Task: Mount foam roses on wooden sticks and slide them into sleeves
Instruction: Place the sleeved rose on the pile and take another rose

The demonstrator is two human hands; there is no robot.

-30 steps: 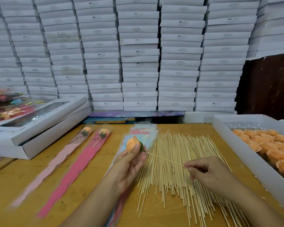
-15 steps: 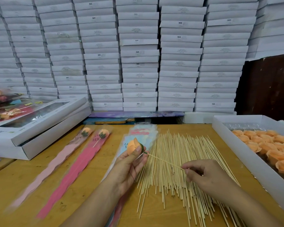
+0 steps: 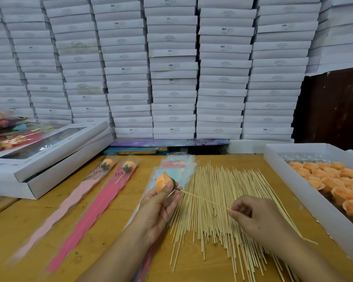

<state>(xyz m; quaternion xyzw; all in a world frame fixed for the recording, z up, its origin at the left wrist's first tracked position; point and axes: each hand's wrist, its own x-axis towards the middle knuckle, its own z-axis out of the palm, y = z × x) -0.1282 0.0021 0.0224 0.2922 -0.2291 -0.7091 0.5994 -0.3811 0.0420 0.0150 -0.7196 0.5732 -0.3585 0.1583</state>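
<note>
My left hand [image 3: 161,202] holds an orange foam rose [image 3: 161,181] with a green base, thumb pressed on it. A wooden stick [image 3: 204,198] runs from the rose's base to my right hand [image 3: 253,218], which pinches its other end. Under both hands lies a spread pile of wooden sticks [image 3: 218,210]. A stack of empty sleeves [image 3: 177,165] lies beneath and behind the rose. Two filled sleeves, light pink [image 3: 69,204] and darker pink [image 3: 98,208], lie to the left, each with a rose on a stick inside.
A white box of orange foam roses [image 3: 334,184] sits at the right table edge. Flat white boxes [image 3: 39,159] with wrapped roses behind them stand at the left. A wall of stacked white boxes [image 3: 171,68] rises behind the wooden table [image 3: 29,224].
The stick has gone a little deeper into the rose's base as my right hand moved slightly left toward my left hand. The rose stays in the same place.
</note>
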